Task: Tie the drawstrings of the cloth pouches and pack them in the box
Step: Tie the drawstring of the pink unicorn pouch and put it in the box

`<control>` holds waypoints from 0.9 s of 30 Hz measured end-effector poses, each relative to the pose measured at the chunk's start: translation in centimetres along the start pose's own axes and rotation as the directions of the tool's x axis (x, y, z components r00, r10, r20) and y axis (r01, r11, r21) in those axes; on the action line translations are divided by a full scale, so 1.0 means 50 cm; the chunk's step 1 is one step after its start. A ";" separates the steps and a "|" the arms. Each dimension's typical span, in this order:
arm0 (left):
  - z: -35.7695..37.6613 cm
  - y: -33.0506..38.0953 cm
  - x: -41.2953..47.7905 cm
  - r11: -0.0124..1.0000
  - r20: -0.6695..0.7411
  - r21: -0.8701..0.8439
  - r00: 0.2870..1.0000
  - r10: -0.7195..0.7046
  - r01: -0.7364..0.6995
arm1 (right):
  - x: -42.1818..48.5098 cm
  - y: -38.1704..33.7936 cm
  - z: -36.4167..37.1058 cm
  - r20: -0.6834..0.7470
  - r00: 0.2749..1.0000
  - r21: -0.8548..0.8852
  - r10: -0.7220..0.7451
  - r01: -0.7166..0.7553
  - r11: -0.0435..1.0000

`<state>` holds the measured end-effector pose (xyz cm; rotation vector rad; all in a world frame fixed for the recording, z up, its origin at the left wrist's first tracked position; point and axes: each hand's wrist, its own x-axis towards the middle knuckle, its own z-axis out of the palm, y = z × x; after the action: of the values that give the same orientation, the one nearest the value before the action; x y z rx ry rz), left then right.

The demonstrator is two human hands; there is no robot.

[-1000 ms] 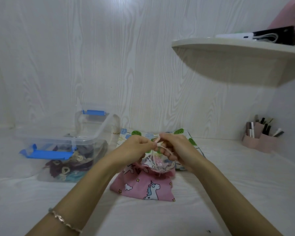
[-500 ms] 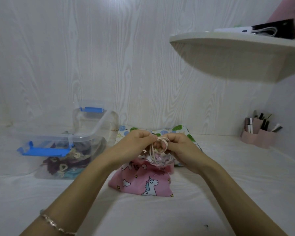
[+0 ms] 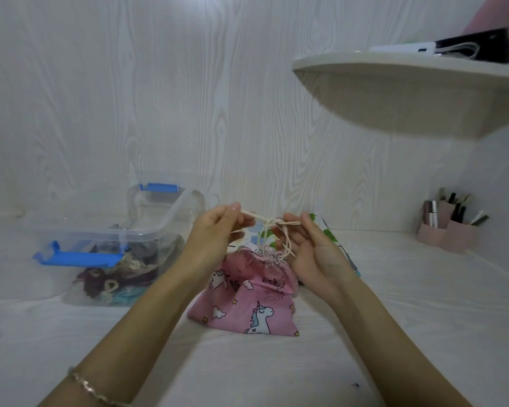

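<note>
Pink unicorn-print pouch (image 3: 247, 298) sits on the white table (image 3: 394, 304), right of the clear plastic box (image 3: 115, 245). Above it, the left hand (image 3: 215, 233) and right hand (image 3: 309, 251) each pinch an end of its cream drawstring (image 3: 266, 223), pulled taut between them.

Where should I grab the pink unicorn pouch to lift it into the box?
Probably by the gathered neck of the pink unicorn pouch, coming from above. The drawstring has cinched it into a narrow bunch that stands up, so fingers can close around it. The body below is wide, floppy cloth lying on the table.
</note>
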<state>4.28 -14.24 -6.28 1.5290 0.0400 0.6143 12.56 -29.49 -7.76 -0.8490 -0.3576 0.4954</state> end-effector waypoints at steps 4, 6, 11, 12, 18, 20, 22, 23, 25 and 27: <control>0.005 0.018 0.004 0.820 0.101 -0.548 0.986 -0.129 0.164 | -0.006 0.003 0.007 0.008 1.000 0.116 0.010 -0.011 0.993; 0.000 0.024 0.003 0.762 0.113 -0.616 0.980 -0.165 0.199 | -0.008 -0.006 0.005 -0.017 1.000 0.182 -0.008 0.011 0.983; -0.028 0.029 0.001 0.822 0.100 -0.518 0.971 -0.218 0.238 | -0.006 -0.009 -0.012 -0.073 0.994 -0.114 -0.081 0.072 0.991; -0.030 0.028 0.000 0.843 0.115 -0.474 0.967 -0.229 0.256 | -0.007 -0.006 -0.009 -0.063 0.993 -0.219 -0.097 0.081 0.972; -0.007 0.058 -0.015 0.960 0.321 -0.096 0.922 -0.218 0.261 | -0.011 -0.010 0.045 0.280 0.953 -0.900 -0.114 0.302 0.315; 0.004 0.074 -0.011 0.977 0.341 -0.045 0.922 -0.181 0.209 | -0.010 -0.006 0.060 0.315 0.946 -0.936 0.070 0.298 0.187; 0.015 0.084 -0.004 0.991 0.308 -0.020 0.944 -0.119 0.132 | -0.009 0.001 0.067 0.318 0.930 -0.939 0.185 0.283 0.194; 0.020 0.085 0.000 0.995 0.274 -0.005 0.957 -0.098 0.103 | -0.011 0.001 0.067 0.322 0.922 -0.928 0.217 0.262 0.264; 0.022 0.076 0.009 0.994 0.224 0.066 0.970 -0.095 0.082 | -0.014 -0.003 0.062 0.333 0.919 -0.879 0.211 0.222 0.422; 0.018 0.062 0.012 0.982 0.250 0.167 0.960 -0.125 0.084 | -0.019 -0.001 0.053 0.336 0.927 -0.829 0.168 0.206 0.520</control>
<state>4.06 -15.05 -3.11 1.7363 -0.0318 0.3285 10.51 -28.37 -6.21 -1.7401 -1.0384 0.4460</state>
